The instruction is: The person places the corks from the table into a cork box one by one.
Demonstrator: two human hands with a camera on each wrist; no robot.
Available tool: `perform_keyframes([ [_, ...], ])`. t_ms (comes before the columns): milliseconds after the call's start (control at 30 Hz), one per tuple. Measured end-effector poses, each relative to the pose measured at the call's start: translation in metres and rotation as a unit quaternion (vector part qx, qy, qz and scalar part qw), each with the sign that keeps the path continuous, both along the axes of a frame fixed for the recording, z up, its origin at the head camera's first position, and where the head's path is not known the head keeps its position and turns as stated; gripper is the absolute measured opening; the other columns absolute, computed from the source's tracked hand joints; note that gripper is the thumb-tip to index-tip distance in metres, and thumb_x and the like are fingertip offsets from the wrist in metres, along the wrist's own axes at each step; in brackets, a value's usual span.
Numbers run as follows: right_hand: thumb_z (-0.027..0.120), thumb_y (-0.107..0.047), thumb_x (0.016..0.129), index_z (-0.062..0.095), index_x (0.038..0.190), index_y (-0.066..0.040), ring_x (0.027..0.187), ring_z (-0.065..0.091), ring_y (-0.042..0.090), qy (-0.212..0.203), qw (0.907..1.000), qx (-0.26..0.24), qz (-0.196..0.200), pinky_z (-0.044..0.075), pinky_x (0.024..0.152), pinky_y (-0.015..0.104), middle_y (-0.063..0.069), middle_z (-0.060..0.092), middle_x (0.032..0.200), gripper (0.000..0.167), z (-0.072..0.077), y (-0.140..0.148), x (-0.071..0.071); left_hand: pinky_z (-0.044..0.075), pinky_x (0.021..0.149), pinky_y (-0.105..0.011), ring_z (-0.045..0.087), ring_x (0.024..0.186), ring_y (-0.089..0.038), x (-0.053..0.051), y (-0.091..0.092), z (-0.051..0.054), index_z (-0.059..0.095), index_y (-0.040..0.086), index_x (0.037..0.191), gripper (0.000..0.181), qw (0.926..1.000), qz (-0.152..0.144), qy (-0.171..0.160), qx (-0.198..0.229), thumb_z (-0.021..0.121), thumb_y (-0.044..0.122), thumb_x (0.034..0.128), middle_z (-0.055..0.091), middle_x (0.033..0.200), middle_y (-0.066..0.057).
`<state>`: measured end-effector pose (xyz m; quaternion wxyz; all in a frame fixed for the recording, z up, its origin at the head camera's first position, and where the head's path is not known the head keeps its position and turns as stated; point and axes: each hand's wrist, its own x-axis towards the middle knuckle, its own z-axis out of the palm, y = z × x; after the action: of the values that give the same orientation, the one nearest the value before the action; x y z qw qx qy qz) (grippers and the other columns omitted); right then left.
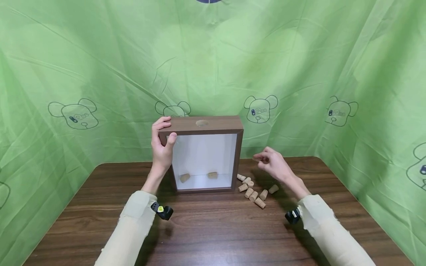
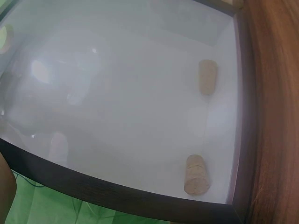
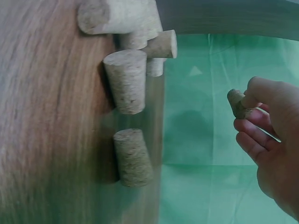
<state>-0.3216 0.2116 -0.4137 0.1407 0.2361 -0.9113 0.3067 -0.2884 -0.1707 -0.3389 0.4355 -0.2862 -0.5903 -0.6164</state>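
Your left hand (image 1: 162,149) grips the upper left corner of a brown box (image 1: 221,124), thumb on the front and fingers around the edge; the box stands upright on the wood-grain counter (image 1: 206,229), its see-through front facing you. Your right hand (image 1: 275,167) pinches a small cork (image 3: 239,105) in the air, to the right of the box. The head view hardly shows that cork, while the right wrist view shows it plainly at your fingertips, its long axis near vertical in that picture, the upper end leaning left. Two corks (image 1: 212,175) lie inside the box, at the bottom; the left wrist view shows a line across the left one that the head view does not bring out. A round patch (image 1: 202,123) on the box's top may be an opening, though the angle makes that uncertain. Loose corks (image 1: 253,196) lie on the counter just right of the box, and green cloth (image 1: 283,66) hangs behind.
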Motion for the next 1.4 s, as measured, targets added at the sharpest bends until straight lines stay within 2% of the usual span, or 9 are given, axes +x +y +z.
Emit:
perform_keyframes([
  [167,0.069,0.001,0.081,0.074,0.112,-0.004,0.087,0.061,0.019,0.035,0.9993,-0.014,0.001,0.056,0.08,0.037,0.005,0.061,0.094,0.031,0.01,-0.001,0.004,0.037,0.109,-0.03,0.045,0.132,-0.033,0.0,0.0,0.001,0.046,-0.019,0.114,0.045,1.0,0.001,0.0,-0.002,0.061,0.014,0.0857,0.047,0.133,-0.036],
  [367,0.069,0.004,0.081,0.074,0.111,-0.004,0.09,0.063,0.023,0.066,0.9975,-0.023,0.011,0.057,0.081,0.042,0.007,0.062,0.096,0.031,0.021,0.0,0.009,0.036,0.109,-0.03,0.045,0.132,-0.033,0.0,-0.001,0.0,0.047,-0.019,0.113,0.045,1.0,0.003,0.003,-0.002,0.06,0.013,0.0852,0.046,0.132,-0.038],
  [667,0.068,0.003,0.08,0.075,0.109,-0.005,0.087,0.06,0.022,0.127,0.9913,-0.034,0.007,0.052,0.077,0.036,0.004,0.064,0.094,0.031,0.045,0.0,0.015,0.037,0.109,-0.03,0.045,0.132,-0.033,0.001,0.0,0.001,0.047,-0.019,0.114,0.046,1.0,0.004,0.0,-0.004,0.06,0.014,0.0852,0.047,0.132,-0.036],
  [900,0.068,0.002,0.08,0.075,0.109,-0.008,0.088,0.059,0.017,0.158,0.9862,-0.05,0.0,0.051,0.078,0.036,0.0,0.062,0.094,0.032,0.062,-0.002,0.016,0.038,0.107,-0.029,0.045,0.131,-0.034,0.001,0.0,0.001,0.046,-0.02,0.114,0.045,1.0,-0.002,0.003,-0.002,0.06,0.012,0.085,0.046,0.132,-0.037],
  [1067,0.067,0.004,0.079,0.076,0.108,-0.007,0.087,0.057,0.015,0.182,0.9808,-0.07,0.005,0.049,0.078,0.027,0.001,0.062,0.094,0.032,0.074,-0.005,0.019,0.038,0.107,-0.029,0.045,0.131,-0.034,0.001,-0.002,0.0,0.046,-0.02,0.114,0.045,1.0,-0.002,0.004,-0.001,0.06,0.011,0.0848,0.046,0.132,-0.037],
  [1400,0.066,0.007,0.079,0.076,0.108,-0.008,0.088,0.057,0.018,0.219,0.9709,-0.096,0.017,0.048,0.08,0.025,0.003,0.063,0.096,0.034,0.096,-0.014,0.023,0.037,0.108,-0.03,0.045,0.132,-0.033,0.001,-0.002,0.001,0.046,-0.02,0.114,0.045,1.0,0.001,0.002,-0.004,0.06,0.012,0.0854,0.046,0.132,-0.036],
])
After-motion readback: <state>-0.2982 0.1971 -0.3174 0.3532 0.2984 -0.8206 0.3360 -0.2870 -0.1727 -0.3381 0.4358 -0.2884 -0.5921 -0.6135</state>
